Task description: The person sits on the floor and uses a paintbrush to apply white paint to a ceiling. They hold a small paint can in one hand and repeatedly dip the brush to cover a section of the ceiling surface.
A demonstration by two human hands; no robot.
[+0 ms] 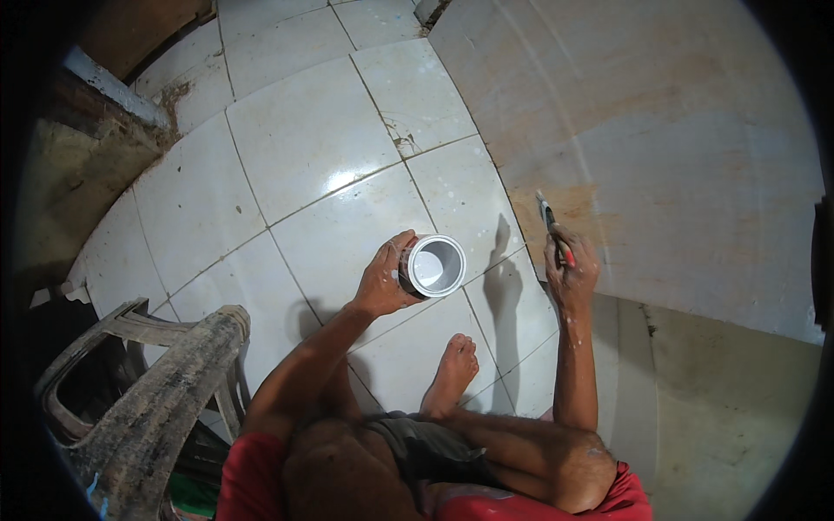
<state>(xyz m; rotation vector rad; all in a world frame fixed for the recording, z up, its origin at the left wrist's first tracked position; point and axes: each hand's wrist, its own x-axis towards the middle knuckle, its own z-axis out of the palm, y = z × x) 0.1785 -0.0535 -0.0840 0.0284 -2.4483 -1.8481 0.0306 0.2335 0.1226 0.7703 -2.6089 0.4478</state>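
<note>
My left hand (384,276) is wrapped round the side of an open paint can (452,260), with white paint showing at its bottom. In my right hand (573,271) is a paintbrush (546,209) with a dark and red handle, gripped between the fingers. Its white-coated bristles lie against or very close to a large wooden panel (678,217). Much of that panel carries a thin whitish coat, while a patch of bare brown wood shows around the brush. White paint specks mark my right hand and forearm.
White floor tiles (304,148) with dark joints spread below. A worn, stained plastic chair (165,391) stands at my left. My bare foot (453,373) rests on the tiles below the can. A pale wall (721,391) lies past the panel's lower edge.
</note>
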